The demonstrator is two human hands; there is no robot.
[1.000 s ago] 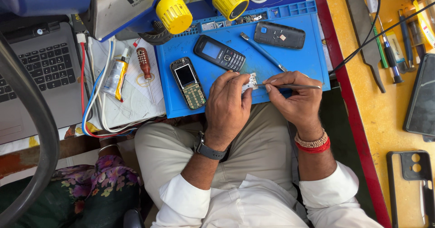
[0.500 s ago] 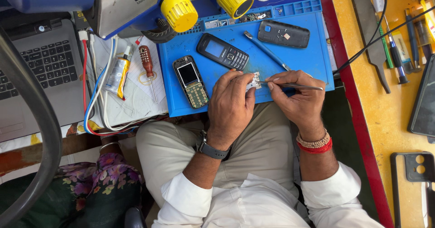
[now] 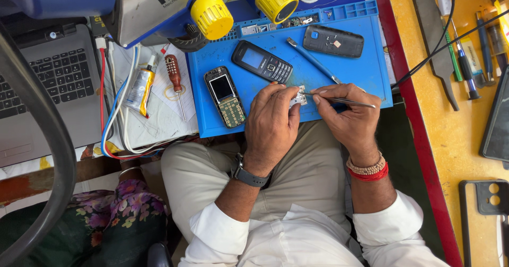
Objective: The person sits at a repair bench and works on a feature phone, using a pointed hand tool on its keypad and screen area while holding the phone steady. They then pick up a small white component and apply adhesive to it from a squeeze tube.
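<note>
Both hands (left (image 3: 273,121), right (image 3: 347,113)) work tweezers (image 3: 344,102) on a small part (image 3: 299,96).

A blue mat (image 3: 350,68) lies in the middle. On it, near its left edge, lies an open phone with bare keys (image 3: 225,97). Just right of that is a dark phone (image 3: 262,61). A black phone back (image 3: 333,41) lies near the mat's top right corner. Left of the mat, on white paper, lie a small tube (image 3: 140,86) and a red-handled screwdriver (image 3: 174,73). Further left sits a grey laptop (image 3: 50,89). Two yellow knobs (image 3: 212,15) stick out above the mat. Right of the mat is a yellow bench (image 3: 450,134) with more tools (image 3: 466,68).
</note>
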